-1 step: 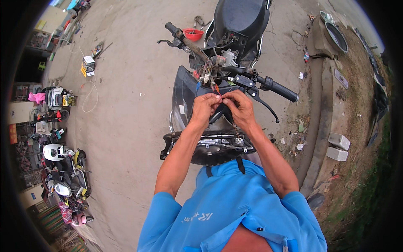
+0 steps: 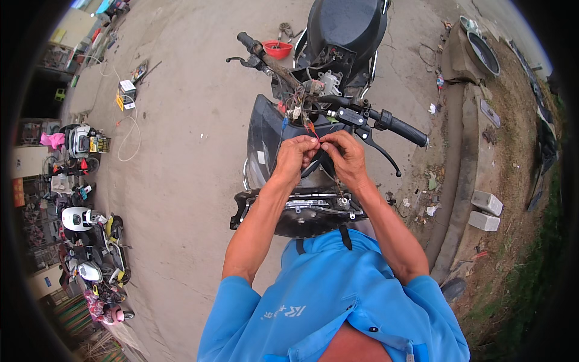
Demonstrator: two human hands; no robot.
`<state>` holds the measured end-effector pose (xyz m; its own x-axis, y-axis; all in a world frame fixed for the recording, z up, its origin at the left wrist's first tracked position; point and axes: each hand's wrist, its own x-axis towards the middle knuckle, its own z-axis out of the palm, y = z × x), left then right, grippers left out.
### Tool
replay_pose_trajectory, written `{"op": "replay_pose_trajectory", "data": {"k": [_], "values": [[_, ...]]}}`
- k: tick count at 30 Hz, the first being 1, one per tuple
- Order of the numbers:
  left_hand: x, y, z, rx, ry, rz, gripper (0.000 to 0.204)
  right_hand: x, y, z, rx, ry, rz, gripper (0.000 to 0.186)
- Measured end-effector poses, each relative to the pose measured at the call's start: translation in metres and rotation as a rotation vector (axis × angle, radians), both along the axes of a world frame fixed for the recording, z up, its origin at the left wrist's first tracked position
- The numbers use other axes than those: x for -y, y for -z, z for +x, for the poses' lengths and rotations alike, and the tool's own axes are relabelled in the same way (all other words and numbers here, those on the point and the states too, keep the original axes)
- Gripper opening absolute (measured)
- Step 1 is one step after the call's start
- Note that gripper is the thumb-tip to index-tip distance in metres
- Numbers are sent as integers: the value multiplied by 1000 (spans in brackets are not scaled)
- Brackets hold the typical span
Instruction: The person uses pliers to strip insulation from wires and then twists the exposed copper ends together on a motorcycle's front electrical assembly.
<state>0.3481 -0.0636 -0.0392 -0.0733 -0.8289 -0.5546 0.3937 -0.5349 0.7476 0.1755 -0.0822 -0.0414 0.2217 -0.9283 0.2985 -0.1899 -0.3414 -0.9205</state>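
Both my hands meet over the front of a partly stripped scooter (image 2: 263, 130). A thin red wire (image 2: 315, 134) runs down from the opened handlebar area to my fingertips. My left hand (image 2: 293, 158) is closed in a pinch on this wire. Just to its right, my right hand (image 2: 346, 158) pinches at the same spot, its thumb and forefinger almost touching the left fingertips. The wire's end is hidden between the fingers. Above them lies a tangle of loose wires (image 2: 295, 108) with a blue connector (image 2: 284, 122). The right handlebar grip (image 2: 405, 131) and brake lever (image 2: 386, 155) extend beside my right hand.
A detached dark panel (image 2: 301, 212) with a light strip sits between me and the scooter. Beyond the left handlebar stands a red bowl (image 2: 277, 50). A box (image 2: 126, 88) with a cable rests on the ground at left. Parked scooters (image 2: 90, 247) line the left; a curb (image 2: 461, 181) and white blocks (image 2: 485, 211) lie right.
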Motion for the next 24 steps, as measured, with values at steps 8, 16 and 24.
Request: {"op": "replay_pose_trajectory", "data": {"k": [8,16,24], "values": [[2,-13,1,611,95,-448,16,-19,11,-8,129,80,217,12],[19,-22,10,847,444,-861,14,-19,11,-10,147,54,173,12],[13,-22,4,1117,521,-941,13,-27,21,-4,334,88,371,8]]}}
